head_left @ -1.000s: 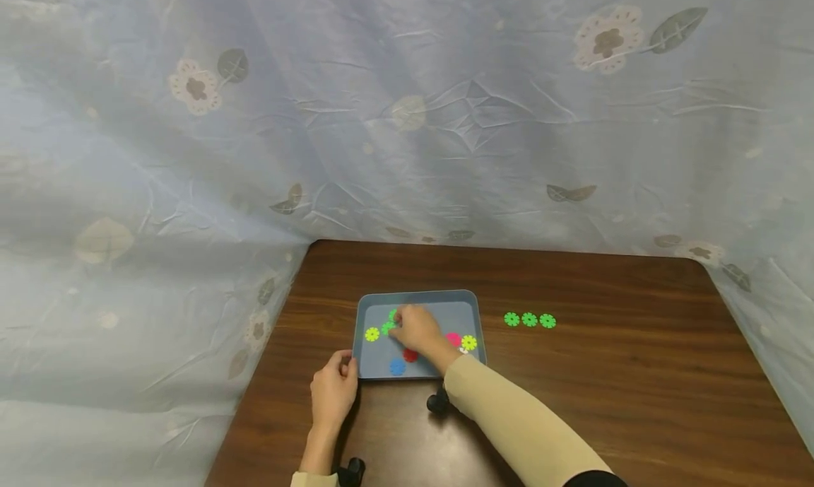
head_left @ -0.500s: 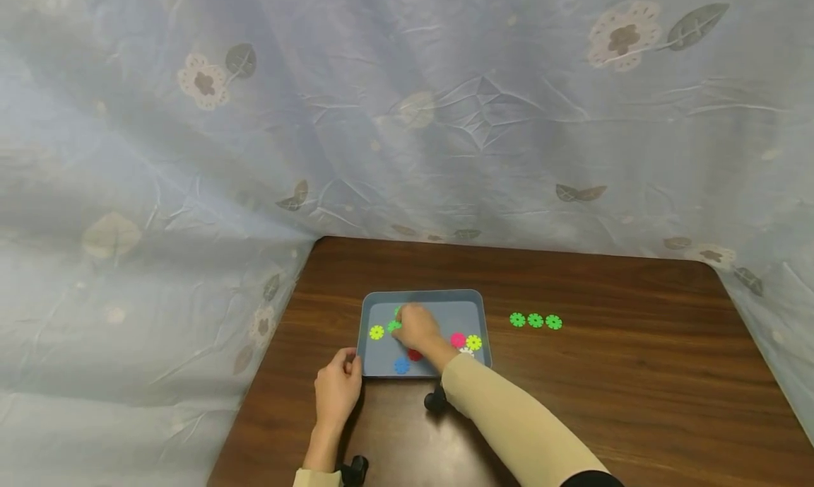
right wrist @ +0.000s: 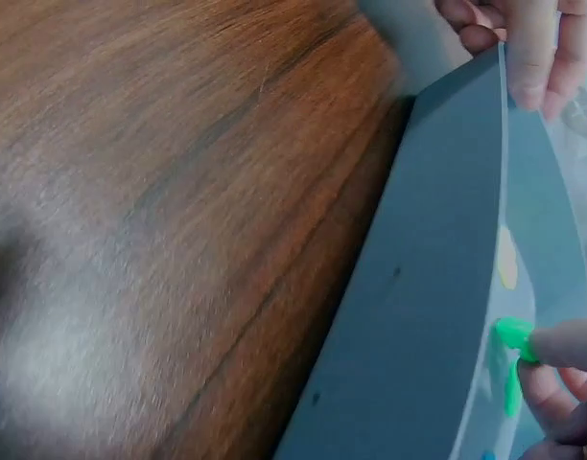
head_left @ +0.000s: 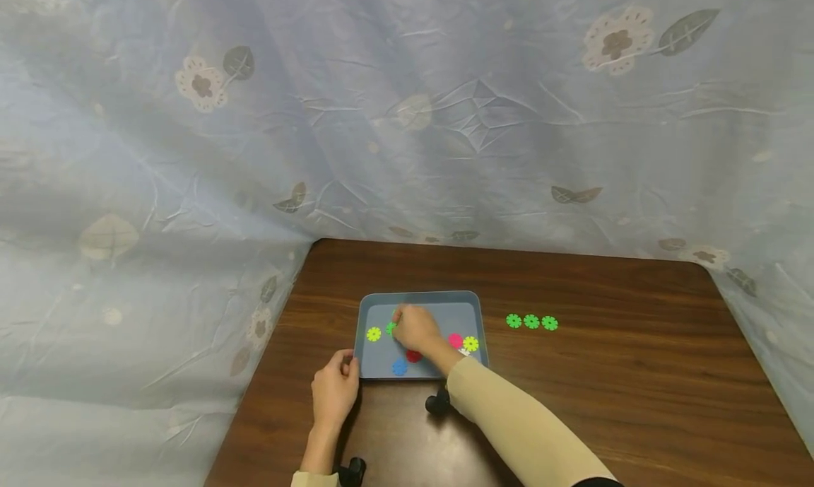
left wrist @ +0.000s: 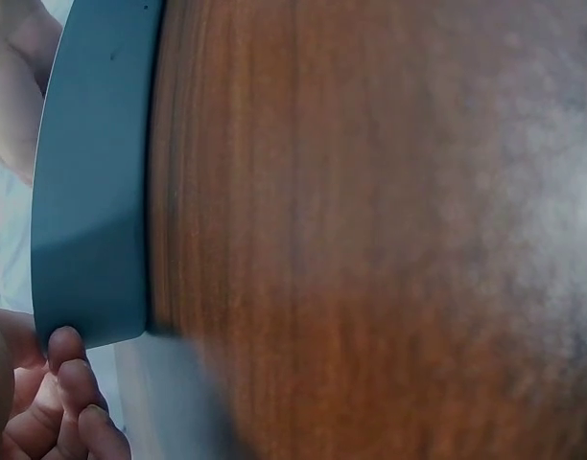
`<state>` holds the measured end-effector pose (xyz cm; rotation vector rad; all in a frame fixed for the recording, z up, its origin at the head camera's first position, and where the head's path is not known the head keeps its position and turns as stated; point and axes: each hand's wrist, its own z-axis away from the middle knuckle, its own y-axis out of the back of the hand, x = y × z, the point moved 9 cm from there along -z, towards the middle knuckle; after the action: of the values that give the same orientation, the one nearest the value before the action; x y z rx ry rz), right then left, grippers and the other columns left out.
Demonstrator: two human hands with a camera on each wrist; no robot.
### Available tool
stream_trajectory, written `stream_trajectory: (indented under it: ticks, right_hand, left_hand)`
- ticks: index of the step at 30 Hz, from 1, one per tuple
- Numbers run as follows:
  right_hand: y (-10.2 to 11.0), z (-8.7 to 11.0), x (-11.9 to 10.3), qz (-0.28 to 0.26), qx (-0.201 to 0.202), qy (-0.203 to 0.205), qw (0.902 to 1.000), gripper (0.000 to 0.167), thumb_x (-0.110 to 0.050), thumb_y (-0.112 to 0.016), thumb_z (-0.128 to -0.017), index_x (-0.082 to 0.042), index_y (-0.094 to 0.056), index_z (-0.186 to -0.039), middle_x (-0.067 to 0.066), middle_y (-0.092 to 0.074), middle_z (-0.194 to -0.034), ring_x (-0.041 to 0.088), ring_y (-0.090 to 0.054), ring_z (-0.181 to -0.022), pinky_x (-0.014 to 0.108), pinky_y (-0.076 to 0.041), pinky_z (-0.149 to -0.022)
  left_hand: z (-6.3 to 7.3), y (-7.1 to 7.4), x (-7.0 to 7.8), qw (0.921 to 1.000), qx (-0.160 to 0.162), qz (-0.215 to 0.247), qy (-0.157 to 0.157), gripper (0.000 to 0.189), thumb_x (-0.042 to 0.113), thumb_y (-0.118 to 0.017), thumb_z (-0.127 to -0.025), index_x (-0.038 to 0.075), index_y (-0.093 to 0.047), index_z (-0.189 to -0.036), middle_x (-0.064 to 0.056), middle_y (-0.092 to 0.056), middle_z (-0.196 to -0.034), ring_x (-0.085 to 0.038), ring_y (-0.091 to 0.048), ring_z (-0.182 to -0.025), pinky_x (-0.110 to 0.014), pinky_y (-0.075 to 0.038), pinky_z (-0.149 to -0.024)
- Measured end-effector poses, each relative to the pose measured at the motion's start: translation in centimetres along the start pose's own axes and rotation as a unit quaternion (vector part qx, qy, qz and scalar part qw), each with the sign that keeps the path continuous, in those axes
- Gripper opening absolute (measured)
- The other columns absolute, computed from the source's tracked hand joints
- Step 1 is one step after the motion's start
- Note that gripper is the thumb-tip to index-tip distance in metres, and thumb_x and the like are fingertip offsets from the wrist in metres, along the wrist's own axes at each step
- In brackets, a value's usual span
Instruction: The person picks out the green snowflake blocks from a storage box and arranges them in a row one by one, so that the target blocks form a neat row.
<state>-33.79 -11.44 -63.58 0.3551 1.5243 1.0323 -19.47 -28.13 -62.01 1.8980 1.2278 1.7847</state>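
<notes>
A grey-blue tray (head_left: pixel 439 302) lies on the table, and my left hand (head_left: pixel 334 389) grips its near left corner. Fingertips (left wrist: pixel 68 345) press on the tray's outer wall in the left wrist view. Over the tray's middle reaches my right hand (head_left: pixel 416 329). Its thumb and finger pinch a green snowflake disc (right wrist: pixel 513 333), seen in the right wrist view. Another green disc (right wrist: pixel 511 389) lies just beside those fingers. Also in the tray are a yellow disc (head_left: pixel 374 334), a blue disc (head_left: pixel 399 367), a red disc (head_left: pixel 413 357) and a pink disc (head_left: pixel 455 341).
Right of the tray, three green discs (head_left: pixel 531 321) lie in a row on the brown wooden table (head_left: pixel 623 374). A second yellow disc (head_left: pixel 470 343) and a partly covered white disc (head_left: pixel 465 352) sit by my right forearm. Patterned cloth (head_left: pixel 381 155) hangs behind and at the left.
My right thumb and fingers have drawn closer together over the green discs. The left hand stays on the tray corner. The head view has shifted slightly.
</notes>
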Motion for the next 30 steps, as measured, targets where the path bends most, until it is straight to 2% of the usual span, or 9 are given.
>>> stream_trajectory:
  ticks: [2, 6, 16, 20, 26, 30]
  right_hand:
    - [0.7, 0.3, 0.1, -0.022, 0.013, 0.012, 0.9996, 0.007, -0.012, -0.072, -0.089, -0.012, -0.071, -0.095, -0.003, -0.065, -0.078, 0.012, -0.058, -0.067, 0.031, -0.05, -0.063]
    - [3.0, 0.9, 0.7, -0.047, 0.046, 0.025, 0.9975, 0.003, -0.013, -0.072, -0.092, -0.01, -0.071, -0.093, -0.004, -0.065, -0.078, 0.01, -0.059, -0.068, 0.03, -0.051, -0.064]
    - [10.0, 3.1, 3.6, -0.105, 0.116, 0.008, 0.9877, 0.007, -0.018, -0.075, -0.094, -0.011, -0.073, -0.095, -0.002, -0.07, -0.083, 0.011, -0.056, -0.059, 0.031, -0.046, -0.056]
    - [12.9, 4.3, 5.2, -0.109, 0.146, -0.006, 0.9832, 0.008, -0.021, -0.075, -0.095, -0.013, -0.074, -0.097, -0.002, -0.071, -0.087, 0.014, -0.06, -0.066, 0.034, -0.047, -0.062]
    - [16.5, 5.9, 7.9, -0.105, 0.186, -0.021, 0.9767, 0.013, -0.025, -0.073, -0.095, -0.013, -0.074, -0.1, 0.0, -0.073, -0.089, 0.018, -0.059, -0.062, 0.037, -0.046, -0.06]
    - [19.1, 7.1, 9.8, -0.103, 0.213, -0.03, 0.9712, 0.016, -0.027, -0.073, -0.094, -0.013, -0.075, -0.101, 0.0, -0.074, -0.088, 0.017, -0.061, -0.067, 0.037, -0.047, -0.063]
  left_hand:
    - [0.0, 0.0, 0.1, 1.0, 0.003, 0.001, -0.004, 0.015, 0.008, -0.071, -0.095, 0.001, -0.074, -0.108, 0.01, -0.052, -0.057, -0.005, -0.04, -0.043, -0.027, -0.036, -0.043]
    - [0.0, -0.1, 0.1, 1.0, 0.002, 0.001, -0.009, 0.015, 0.008, -0.07, -0.095, 0.0, -0.074, -0.108, 0.009, -0.052, -0.057, -0.005, -0.04, -0.043, -0.027, -0.036, -0.043]
    - [-0.3, -0.1, 0.2, 0.9999, -0.002, -0.004, -0.017, 0.016, 0.007, -0.069, -0.097, -0.001, -0.074, -0.109, 0.008, -0.053, -0.058, -0.004, -0.039, -0.044, -0.028, -0.036, -0.044]
    - [-0.6, 0.0, 0.4, 0.9998, 0.003, -0.004, -0.02, 0.016, 0.008, -0.069, -0.096, -0.001, -0.074, -0.108, 0.007, -0.053, -0.059, -0.005, -0.04, -0.044, -0.029, -0.037, -0.044]
    - [-0.3, -0.2, 0.2, 0.9999, -0.005, -0.003, -0.009, 0.017, 0.009, -0.069, -0.097, -0.001, -0.074, -0.11, 0.007, -0.052, -0.058, -0.007, -0.04, -0.044, -0.028, -0.035, -0.043]
    - [0.0, -0.1, 0.1, 1.0, -0.007, -0.003, -0.004, 0.017, 0.009, -0.069, -0.097, -0.001, -0.074, -0.11, 0.006, -0.051, -0.058, -0.007, -0.04, -0.044, -0.028, -0.035, -0.043]
